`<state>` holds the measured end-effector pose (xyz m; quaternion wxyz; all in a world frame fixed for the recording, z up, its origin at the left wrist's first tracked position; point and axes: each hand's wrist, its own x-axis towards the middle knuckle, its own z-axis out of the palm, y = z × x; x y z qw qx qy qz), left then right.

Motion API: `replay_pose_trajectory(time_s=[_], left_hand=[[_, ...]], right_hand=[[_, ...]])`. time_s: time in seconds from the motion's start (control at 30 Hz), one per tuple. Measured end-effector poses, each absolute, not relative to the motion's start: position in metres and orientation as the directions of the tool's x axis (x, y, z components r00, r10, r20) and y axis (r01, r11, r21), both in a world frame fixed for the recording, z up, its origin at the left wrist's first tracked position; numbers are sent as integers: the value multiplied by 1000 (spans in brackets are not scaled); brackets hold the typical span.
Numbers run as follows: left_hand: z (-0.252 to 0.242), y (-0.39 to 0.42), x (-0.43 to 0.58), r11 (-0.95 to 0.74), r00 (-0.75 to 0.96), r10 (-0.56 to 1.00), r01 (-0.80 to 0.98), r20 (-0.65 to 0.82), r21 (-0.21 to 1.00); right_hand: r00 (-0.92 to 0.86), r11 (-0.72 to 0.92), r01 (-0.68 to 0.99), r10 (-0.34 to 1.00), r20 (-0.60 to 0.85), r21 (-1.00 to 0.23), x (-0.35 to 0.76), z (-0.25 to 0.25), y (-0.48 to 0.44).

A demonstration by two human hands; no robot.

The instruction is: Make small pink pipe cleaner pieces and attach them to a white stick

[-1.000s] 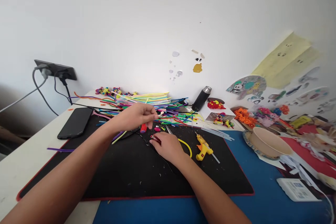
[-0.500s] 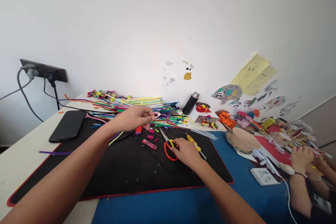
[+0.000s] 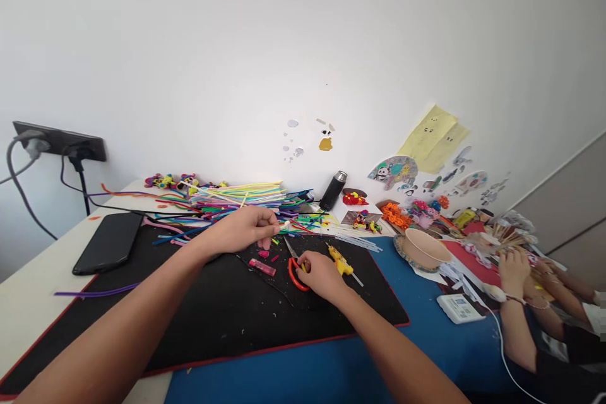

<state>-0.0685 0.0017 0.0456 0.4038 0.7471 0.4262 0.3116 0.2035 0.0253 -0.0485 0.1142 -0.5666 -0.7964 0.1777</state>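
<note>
My left hand point(image 3: 246, 228) is held above the black mat point(image 3: 203, 319). Its thumb and fingertips pinch a small white piece point(image 3: 286, 226), too small to make out fully. Lower and to the right, my right hand point(image 3: 319, 274) grips the scissors point(image 3: 298, 281) by their red and yellow handles. Their blades point away from me, and the fingers partly cover the handles. Between the hands lie a pink lighter-like item point(image 3: 262, 267) and small magenta bits point(image 3: 264, 254). A yellow glue gun point(image 3: 339, 261) rests right of my right hand.
Colourful pipe cleaners point(image 3: 237, 194) are heaped along the wall. A phone point(image 3: 108, 243) lies at left. A black flask point(image 3: 333, 190), translucent glue sticks point(image 3: 355, 240) and a bowl point(image 3: 427, 247) are further right. Another person's hands point(image 3: 515, 273) work at far right.
The view has shifted, so the surroundings sit further left in the picture. My right fingers have closed more over the scissors' handles. My left hand keeps its pinch on the white piece.
</note>
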Motion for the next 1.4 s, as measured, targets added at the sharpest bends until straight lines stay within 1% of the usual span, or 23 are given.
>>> replay_pose_trajectory(time_s=[0.13,0.2,0.23,0.27,0.3,0.33,0.37,0.47,0.53,0.6,0.67,0.8,0.9,0.97,1.0,1.1,1.2,1.3,1.4], left_hand=[[35,8,-59,-227,419,903,292,90,929],[25,13,-53,-146,382,923,255,39,956],[20,16,-50,-105,369,929,225,15,969],[14,19,-46,-65,360,933,182,-5,981],[8,21,-43,-24,357,934,136,-26,990],[3,23,-40,13,353,934,102,-49,995],[-2,24,-37,44,348,935,85,-71,995],[-11,25,-30,119,347,930,22,-119,993],[-11,24,-27,129,359,927,-31,-109,991],[-9,22,-25,103,372,925,-52,-76,993],[-6,19,-23,57,389,921,-37,-38,998],[-1,14,-17,-59,444,895,63,25,996],[0,15,-19,-99,460,887,116,35,988],[0,17,-26,-148,428,902,171,61,974],[0,19,-30,-185,392,916,228,83,956],[1,25,-43,-282,263,949,472,172,835],[2,29,-50,-337,215,941,663,260,669],[3,29,-51,-359,208,923,767,323,532],[4,27,-50,-366,213,907,824,363,431]], right_hand=[[-222,157,770,975,-29,-619,210,-55,26],[-186,91,674,981,-49,-733,210,-53,19],[-178,58,599,982,-62,-798,210,-51,14],[-164,-6,426,983,-84,-905,208,-49,8],[-177,-65,222,979,-106,-973,206,-45,1],[-208,-115,70,970,-127,-991,203,-42,-6],[-231,-156,-31,962,-145,-987,200,-38,-12],[-327,-227,-168,931,-162,-959,191,-33,-24],[-376,-245,-223,914,-149,-943,187,-35,-26],[-410,-250,-255,903,-129,-934,185,-39,-26],[-445,-247,-253,888,-114,-935,184,-44,-26],[-503,-248,-196,856,-120,-949,180,-47,-27],[-505,-229,-196,857,-102,-954,177,-47,-26],[-500,-213,-207,862,-84,-955,178,-48,-25],[-493,-206,-211,866,-78,-955,179,-49,-24],[-466,-197,-202,881,-82,-959,185,-54,-22],[-462,-199,-169,881,-101,-965,193,-58,-22],[-473,-194,-147,875,-103,-970,197,-61,-24],[-497,-197,-146,862,-100,-969,198,-62,-26]])
